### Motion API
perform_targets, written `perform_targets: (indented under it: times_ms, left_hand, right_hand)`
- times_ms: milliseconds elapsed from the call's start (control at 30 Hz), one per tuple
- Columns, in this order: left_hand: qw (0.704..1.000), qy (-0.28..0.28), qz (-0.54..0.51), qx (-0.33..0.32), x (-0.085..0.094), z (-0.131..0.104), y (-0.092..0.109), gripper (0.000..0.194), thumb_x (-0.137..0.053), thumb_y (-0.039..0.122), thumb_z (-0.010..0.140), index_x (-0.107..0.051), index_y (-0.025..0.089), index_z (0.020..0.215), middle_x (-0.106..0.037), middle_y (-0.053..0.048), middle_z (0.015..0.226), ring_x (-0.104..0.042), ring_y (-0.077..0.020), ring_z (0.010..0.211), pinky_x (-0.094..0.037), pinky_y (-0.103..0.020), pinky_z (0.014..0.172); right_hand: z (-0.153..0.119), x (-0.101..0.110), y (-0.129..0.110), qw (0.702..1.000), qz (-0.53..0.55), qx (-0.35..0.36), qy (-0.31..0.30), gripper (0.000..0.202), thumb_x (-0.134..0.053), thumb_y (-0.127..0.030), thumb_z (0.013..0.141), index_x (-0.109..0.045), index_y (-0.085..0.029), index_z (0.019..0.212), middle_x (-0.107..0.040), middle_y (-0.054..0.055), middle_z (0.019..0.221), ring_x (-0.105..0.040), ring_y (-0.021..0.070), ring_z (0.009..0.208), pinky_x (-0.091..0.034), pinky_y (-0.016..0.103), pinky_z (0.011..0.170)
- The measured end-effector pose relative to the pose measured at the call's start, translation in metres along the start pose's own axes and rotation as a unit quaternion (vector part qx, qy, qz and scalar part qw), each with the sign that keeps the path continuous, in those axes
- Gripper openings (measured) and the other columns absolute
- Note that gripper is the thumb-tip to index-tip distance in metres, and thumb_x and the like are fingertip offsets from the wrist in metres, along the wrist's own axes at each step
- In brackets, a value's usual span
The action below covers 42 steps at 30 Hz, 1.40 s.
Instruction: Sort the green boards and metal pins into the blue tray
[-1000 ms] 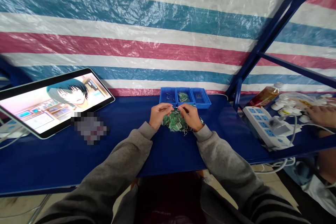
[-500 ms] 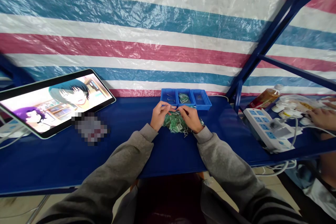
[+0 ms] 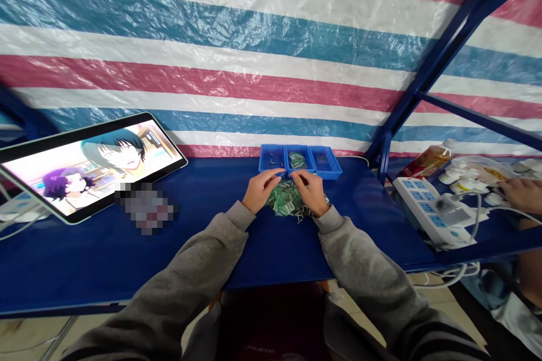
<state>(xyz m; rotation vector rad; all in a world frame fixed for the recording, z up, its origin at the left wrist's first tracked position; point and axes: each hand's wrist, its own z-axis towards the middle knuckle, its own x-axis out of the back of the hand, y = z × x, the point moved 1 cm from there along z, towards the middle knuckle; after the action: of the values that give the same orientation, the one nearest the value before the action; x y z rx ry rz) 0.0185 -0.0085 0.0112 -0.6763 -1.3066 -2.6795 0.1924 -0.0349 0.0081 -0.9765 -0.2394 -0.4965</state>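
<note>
Just in front of the blue bins, my left hand (image 3: pixel 259 190) is closed, thumb and fingertips pinched together. Whatever lies between those fingertips is too small to make out. My right hand (image 3: pixel 312 190) is also pinched, a short gap from the left, over the pile's right side; its fingertips hide what they may hold. Below and between both hands lies a pile of small green plastic bags (image 3: pixel 284 203) mixed with loose metal screws (image 3: pixel 301 213). The left blue bin (image 3: pixel 264 164) holds a few thin metal pieces, the middle bin a green packet (image 3: pixel 297 160), the right bin (image 3: pixel 334 169) small pieces.
A tablet (image 3: pixel 173 161) playing a cartoon stands at the left, with a blurred-out item before it. At right are a white power strip (image 3: pixel 417 203), a bottle (image 3: pixel 429 159), white plugs and another person's hand (image 3: pixel 523 194). A blue metal frame (image 3: pixel 406 101) rises there.
My hands have moved slightly apart; earlier their fingertips met around a small, thin piece. The other person's hand at the right has shifted a little. The bins and pile look the same.
</note>
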Motion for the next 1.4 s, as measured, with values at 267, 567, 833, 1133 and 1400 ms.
perform_targets:
  times_ms: [267,567,833,1133,1400]
  left_hand:
    - [0.998,-0.026,-0.054,0.033,-0.002,-0.003,-0.001,0.024,-0.053,0.041,0.09,-0.06,0.018,0.094,-0.054,0.003,0.058,-0.051,-0.0121,0.054,-0.041,-0.022,0.057]
    - [0.995,0.015,-0.082,0.051,0.001,-0.002,-0.007,0.03,-0.065,0.047,0.08,-0.071,0.018,0.087,-0.072,-0.005,0.081,-0.067,-0.0193,0.071,-0.055,-0.029,0.063]
    - [0.985,0.169,0.002,0.043,0.003,0.029,-0.015,0.023,-0.062,0.037,0.085,-0.071,0.016,0.087,-0.073,-0.005,0.079,-0.068,-0.0181,0.071,-0.056,-0.03,0.067]
    - [0.971,-0.003,0.24,-0.021,0.004,0.04,-0.025,0.029,-0.048,0.025,0.093,-0.061,0.015,0.118,-0.061,-0.013,0.119,-0.054,-0.0266,0.115,-0.043,-0.043,0.101]
    - [0.943,-0.223,0.232,-0.087,0.024,-0.005,-0.021,0.063,-0.058,0.066,0.079,-0.058,0.026,0.128,-0.046,-0.011,0.139,-0.043,-0.0325,0.127,-0.037,-0.046,0.105]
  right_hand:
    - [-0.002,-0.004,-0.001,0.996,0.013,0.063,-0.06,0.023,-0.055,-0.038,0.089,-0.069,-0.019,0.087,-0.065,0.005,0.073,-0.057,0.0169,0.063,-0.045,0.029,0.061]
    - [0.0,-0.001,-0.003,0.999,-0.001,0.025,-0.028,0.037,-0.047,-0.047,0.093,-0.061,-0.019,0.074,-0.059,0.0,0.059,-0.052,0.0137,0.054,-0.04,0.026,0.056]
    - [0.001,0.001,-0.001,1.0,-0.008,-0.01,-0.006,0.051,-0.038,-0.051,0.096,-0.058,-0.018,0.062,-0.049,-0.002,0.048,-0.05,0.012,0.046,-0.038,0.026,0.055]
    - [0.002,0.002,0.001,0.999,-0.05,0.005,-0.011,0.047,-0.041,-0.047,0.095,-0.063,-0.018,0.066,-0.055,0.0,0.051,-0.052,0.014,0.05,-0.037,0.026,0.055]
    - [0.002,0.001,0.002,0.997,-0.067,0.026,-0.022,0.044,-0.042,-0.044,0.095,-0.062,-0.018,0.066,-0.057,0.0,0.053,-0.052,0.0135,0.051,-0.037,0.026,0.056]
